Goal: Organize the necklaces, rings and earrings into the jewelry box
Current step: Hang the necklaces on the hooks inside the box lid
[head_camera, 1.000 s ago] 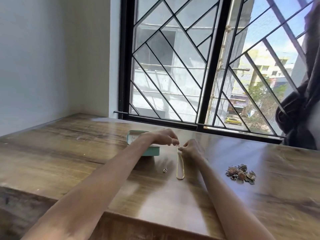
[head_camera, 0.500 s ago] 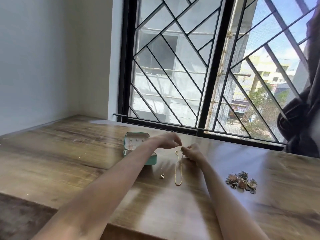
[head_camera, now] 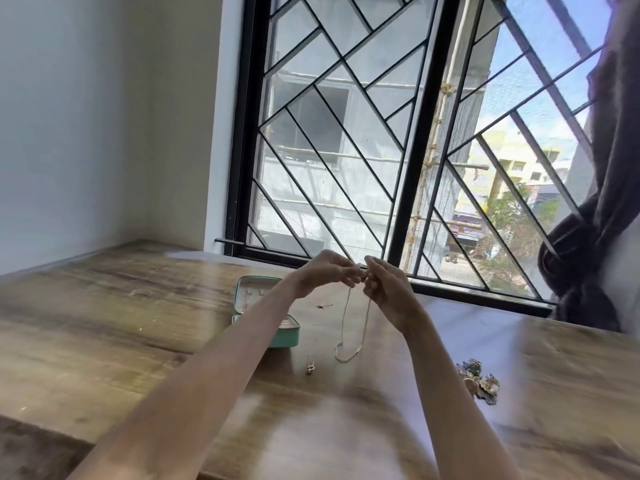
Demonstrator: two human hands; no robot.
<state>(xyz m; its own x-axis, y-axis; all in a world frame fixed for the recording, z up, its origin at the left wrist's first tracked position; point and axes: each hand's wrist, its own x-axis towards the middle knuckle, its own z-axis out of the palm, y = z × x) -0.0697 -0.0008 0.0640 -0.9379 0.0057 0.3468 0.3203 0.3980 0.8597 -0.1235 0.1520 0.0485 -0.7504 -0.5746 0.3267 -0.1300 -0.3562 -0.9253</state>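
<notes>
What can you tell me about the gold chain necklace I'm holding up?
The thin gold chain necklace hangs as a long narrow loop from both hands. The left hand and right hand pinch its top ends close together, raised in front of the window. The two strands drop almost straight, and the bottom curve lies on or just above the wooden table. Whether its clasp is fastened cannot be told.

Teal jewelry box (head_camera: 289, 337), gold necklace (head_camera: 346, 355) — wood-grain brown table (head_camera: 104, 323)
</notes>
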